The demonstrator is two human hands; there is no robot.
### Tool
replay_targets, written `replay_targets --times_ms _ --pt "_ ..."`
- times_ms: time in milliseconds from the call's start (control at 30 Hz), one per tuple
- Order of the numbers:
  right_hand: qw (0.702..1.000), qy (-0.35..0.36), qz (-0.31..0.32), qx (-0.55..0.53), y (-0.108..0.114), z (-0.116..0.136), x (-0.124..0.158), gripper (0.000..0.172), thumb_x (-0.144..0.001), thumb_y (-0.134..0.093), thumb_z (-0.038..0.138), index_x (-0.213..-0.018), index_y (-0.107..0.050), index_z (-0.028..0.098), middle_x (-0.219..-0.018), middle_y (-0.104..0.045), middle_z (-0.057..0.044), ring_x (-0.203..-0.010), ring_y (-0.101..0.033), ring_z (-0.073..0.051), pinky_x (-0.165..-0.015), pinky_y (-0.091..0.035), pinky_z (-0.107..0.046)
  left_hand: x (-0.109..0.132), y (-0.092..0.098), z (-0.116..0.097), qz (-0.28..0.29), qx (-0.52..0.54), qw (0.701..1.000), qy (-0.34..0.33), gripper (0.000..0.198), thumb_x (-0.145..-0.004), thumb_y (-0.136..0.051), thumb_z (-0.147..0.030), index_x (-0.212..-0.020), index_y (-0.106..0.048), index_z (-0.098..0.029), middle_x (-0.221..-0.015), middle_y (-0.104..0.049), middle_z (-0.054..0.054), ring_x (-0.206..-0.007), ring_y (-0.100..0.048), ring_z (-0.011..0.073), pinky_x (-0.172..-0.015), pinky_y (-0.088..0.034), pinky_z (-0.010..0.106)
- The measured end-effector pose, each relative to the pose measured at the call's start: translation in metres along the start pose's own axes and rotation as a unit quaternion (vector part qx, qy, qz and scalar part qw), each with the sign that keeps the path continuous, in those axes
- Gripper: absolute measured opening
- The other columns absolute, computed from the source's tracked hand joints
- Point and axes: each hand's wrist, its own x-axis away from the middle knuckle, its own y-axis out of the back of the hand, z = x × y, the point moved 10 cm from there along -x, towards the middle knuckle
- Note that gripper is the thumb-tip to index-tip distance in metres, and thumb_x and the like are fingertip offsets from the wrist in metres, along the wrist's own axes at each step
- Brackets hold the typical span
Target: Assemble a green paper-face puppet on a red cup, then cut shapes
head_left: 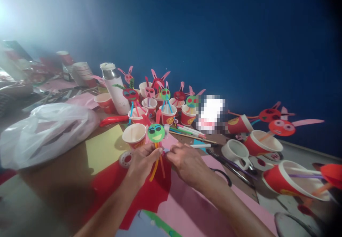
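A paper rabbit figure (156,133) has a round green face, red ears and orange strips hanging below. My left hand (144,158) pinches it just under the face, thumb over the strips. Close on its right side, my right hand (184,160) has its fingers curled together; what they hold, if anything, is hidden. An uncovered paper cup (134,135) stands behind my left hand, with a white tape roll (126,159) partly hidden beside it. Red paper (128,187) and pink paper (197,212) lie under my forearms.
Several cups with paper rabbit faces stand along the wall, such as a red cup (168,116). A white flask (114,91) rises at back left, with a plastic bag (50,133) in front. Markers (187,130) and a white mug (235,152) are to the right.
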Motion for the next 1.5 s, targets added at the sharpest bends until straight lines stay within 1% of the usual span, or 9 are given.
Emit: replay_targets --times_ms 167,333,533,800,1000,1133,1233,1400,1500 --pt "0.999 0.007 -0.035 0.020 0.004 0.002 0.001 0.012 -0.088 -0.051 0.016 -0.078 -0.058 0.019 -0.077 -0.063 -0.003 -0.074 -0.054 -0.019 -0.068 -0.032 -0.031 0.000 0.007 -0.005 -0.026 0.002 1.000 0.011 0.021 -0.066 -0.072 -0.034 -0.066 -0.065 -0.014 -0.056 -0.061 0.001 -0.062 -0.061 0.0161 -0.057 -0.047 0.022" --pt "0.997 0.013 -0.071 0.024 0.013 0.002 0.002 0.013 -0.091 -0.046 0.017 -0.085 -0.057 0.018 -0.079 -0.063 -0.004 -0.075 -0.052 -0.019 -0.070 -0.030 -0.032 -0.001 0.003 -0.005 0.002 0.051 0.999 0.016 0.020 -0.066 -0.072 -0.034 -0.069 -0.066 -0.015 -0.061 -0.064 0.001 -0.060 -0.060 0.0141 -0.061 -0.049 0.024" --pt "0.993 0.096 -0.056 0.026 0.014 0.015 0.003 0.018 -0.087 -0.045 0.009 -0.076 -0.057 0.019 -0.071 -0.061 -0.002 -0.068 -0.048 -0.017 -0.066 -0.028 -0.032 0.000 0.001 -0.002 0.013 0.023 1.000 0.010 0.024 -0.064 -0.073 -0.037 -0.061 -0.062 -0.016 -0.054 -0.059 0.001 -0.058 -0.059 0.0157 -0.055 -0.047 0.024" --pt "0.991 0.125 -0.037 0.011 0.004 0.019 0.005 0.015 -0.081 -0.051 0.006 -0.074 -0.056 0.018 -0.068 -0.061 0.000 -0.065 -0.049 -0.016 -0.064 -0.029 -0.030 -0.002 -0.004 0.009 0.053 -0.010 0.998 0.012 0.029 -0.066 -0.072 -0.032 -0.055 -0.053 -0.014 -0.051 -0.049 -0.003 -0.048 -0.044 0.0077 -0.046 -0.035 0.019" --pt "0.994 0.101 -0.041 -0.008 0.008 0.009 0.004 0.019 -0.091 -0.050 0.026 -0.073 -0.055 0.020 -0.067 -0.062 0.001 -0.064 -0.053 -0.014 -0.066 -0.030 -0.029 -0.002 -0.009 0.005 0.087 0.028 0.996 0.020 0.021 -0.072 -0.069 -0.033 -0.074 -0.065 -0.012 -0.064 -0.061 0.003 -0.061 -0.056 0.0140 -0.061 -0.046 0.026" --pt "0.996 0.080 -0.036 -0.027 0.012 0.005 0.005 0.024 -0.091 -0.051 0.030 -0.070 -0.051 0.019 -0.066 -0.061 0.002 -0.064 -0.053 -0.014 -0.065 -0.030 -0.028 -0.001 -0.010 -0.003 0.094 0.047 0.994 0.014 0.020 -0.074 -0.067 -0.031 -0.081 -0.068 -0.012 -0.068 -0.064 0.004 -0.065 -0.057 0.0145 -0.066 -0.046 0.026" --pt "0.996 0.077 -0.029 -0.040 0.014 0.005 0.006 0.024 -0.091 -0.051 0.028 -0.068 -0.050 0.019 -0.064 -0.060 0.002 -0.061 -0.052 -0.013 -0.063 -0.029 -0.027 0.000 -0.009 -0.006 0.088 0.054 0.995 0.013 0.017 -0.074 -0.068 -0.030 -0.077 -0.067 -0.013 -0.065 -0.063 0.003 -0.062 -0.057 0.0133 -0.063 -0.045 0.024" --pt "0.994 0.091 -0.008 -0.065 0.009 0.011 0.007 0.023 -0.086 -0.049 0.010 -0.065 -0.049 0.019 -0.059 -0.058 0.004 -0.056 -0.048 -0.011 -0.061 -0.028 -0.026 0.002 -0.009 -0.003 0.075 0.033 0.996 0.016 0.023 -0.068 -0.072 -0.034 -0.065 -0.063 -0.013 -0.058 -0.061 0.002 -0.059 -0.058 0.0146 -0.056 -0.045 0.023" --pt "0.992 0.095 0.001 -0.079 0.008 0.013 0.008 0.021 -0.086 -0.049 0.010 -0.068 -0.052 0.020 -0.059 -0.059 0.005 -0.056 -0.049 -0.011 -0.062 -0.028 -0.026 0.004 -0.014 0.000 0.087 0.025 0.996 0.023 0.025 -0.066 -0.073 -0.035 -0.066 -0.064 -0.012 -0.057 -0.061 0.003 -0.059 -0.060 0.0162 -0.056 -0.047 0.024"
